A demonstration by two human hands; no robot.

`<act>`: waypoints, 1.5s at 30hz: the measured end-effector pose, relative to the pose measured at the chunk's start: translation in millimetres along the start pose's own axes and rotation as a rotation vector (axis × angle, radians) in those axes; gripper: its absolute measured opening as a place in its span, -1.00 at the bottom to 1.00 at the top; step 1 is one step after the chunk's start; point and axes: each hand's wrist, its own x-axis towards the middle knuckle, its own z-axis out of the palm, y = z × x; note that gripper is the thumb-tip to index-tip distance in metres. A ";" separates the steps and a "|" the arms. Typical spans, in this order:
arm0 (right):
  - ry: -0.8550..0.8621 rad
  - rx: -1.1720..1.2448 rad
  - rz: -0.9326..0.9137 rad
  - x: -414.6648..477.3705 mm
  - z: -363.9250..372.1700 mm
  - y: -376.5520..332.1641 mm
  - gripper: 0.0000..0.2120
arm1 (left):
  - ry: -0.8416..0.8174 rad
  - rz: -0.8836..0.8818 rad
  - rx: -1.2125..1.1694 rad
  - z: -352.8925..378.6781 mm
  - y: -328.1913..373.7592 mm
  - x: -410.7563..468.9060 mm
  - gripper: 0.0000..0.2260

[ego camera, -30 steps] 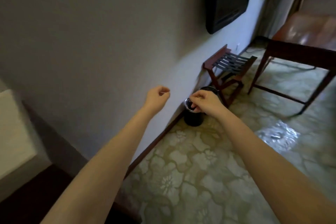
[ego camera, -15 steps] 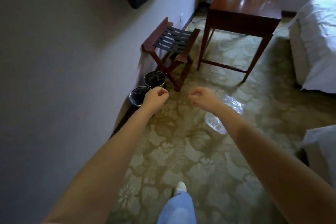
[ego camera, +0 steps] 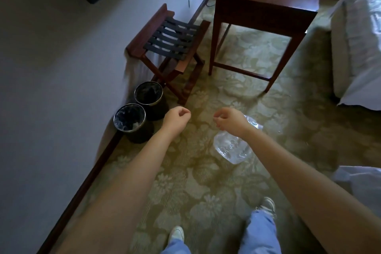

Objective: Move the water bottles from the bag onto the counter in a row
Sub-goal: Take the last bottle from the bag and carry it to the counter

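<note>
Head: clear bag (ego camera: 231, 148) on carpet (ego camera: 195, 181), 2 lined bins (ego camera: 129, 118).

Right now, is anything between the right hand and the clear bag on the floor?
Nothing visible. The right hand hangs over the bag, which lies on bare carpet. The two bins and the folding rack stand off to the left by the wall, clear of that path.

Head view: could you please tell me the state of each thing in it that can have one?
left hand, loosely curled, holding nothing.
right hand, loosely curled, holding nothing.
clear plastic bag, crumpled on the carpet, no hand on it.
near bin, upright, lined.
far bin, upright, lined.
luggage rack, unfolded, standing.
</note>
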 end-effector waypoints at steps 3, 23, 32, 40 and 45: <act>-0.060 -0.072 -0.042 35.3 -39.2 43.5 -0.95 | 0.058 -0.059 0.020 48.9 19.1 28.3 -0.90; -0.226 -0.166 0.173 281.1 1.2 398.5 -0.79 | -0.045 -0.286 0.086 375.6 -130.0 258.6 -0.89; -0.349 -0.398 0.061 386.6 113.5 542.8 -0.77 | -0.507 -0.139 0.708 482.7 -269.2 366.0 -0.79; -0.220 -0.343 0.074 445.1 128.3 580.9 -0.60 | -0.319 -0.073 0.680 506.0 -296.9 414.8 -0.52; -0.280 -0.438 0.000 460.4 151.1 592.4 -0.66 | -0.113 -0.039 0.416 497.6 -291.4 440.8 -0.61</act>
